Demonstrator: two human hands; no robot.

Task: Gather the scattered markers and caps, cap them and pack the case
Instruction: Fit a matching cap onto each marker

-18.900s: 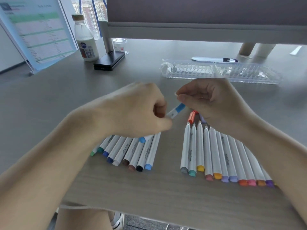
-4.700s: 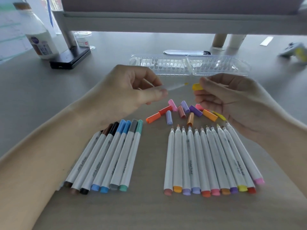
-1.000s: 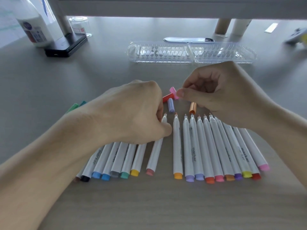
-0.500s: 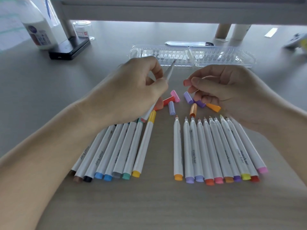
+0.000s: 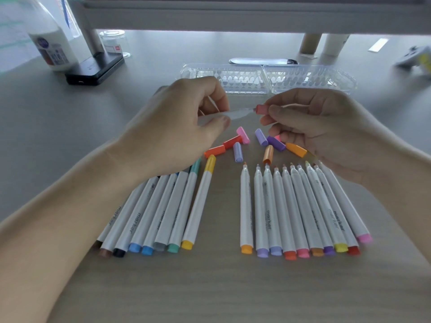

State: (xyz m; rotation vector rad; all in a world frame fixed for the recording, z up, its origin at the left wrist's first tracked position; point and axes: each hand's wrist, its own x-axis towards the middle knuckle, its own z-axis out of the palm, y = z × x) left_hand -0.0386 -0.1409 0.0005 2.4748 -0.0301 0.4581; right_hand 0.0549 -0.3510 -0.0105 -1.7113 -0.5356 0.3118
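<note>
Above the loose caps (image 5: 268, 145) on the table (image 5: 70, 141), the left hand (image 5: 182, 127) pinches a blurred white marker (image 5: 238, 113) whose tip meets the open end of a salmon cap (image 5: 261, 109) pinched in the right hand (image 5: 326, 131), the clear case (image 5: 268, 78) lying open just beyond.

A wide wood-grain desk (image 5: 70, 127) fills the room ahead, greyer toward the back. A pale grey shelf (image 5: 233, 19) spans it overhead on round legs (image 5: 310, 44), with cool light spilling in beneath. At the back left stand a white bottle (image 5: 50, 43), a small glass jar (image 5: 115, 43) and a flat black box (image 5: 94, 71).
</note>
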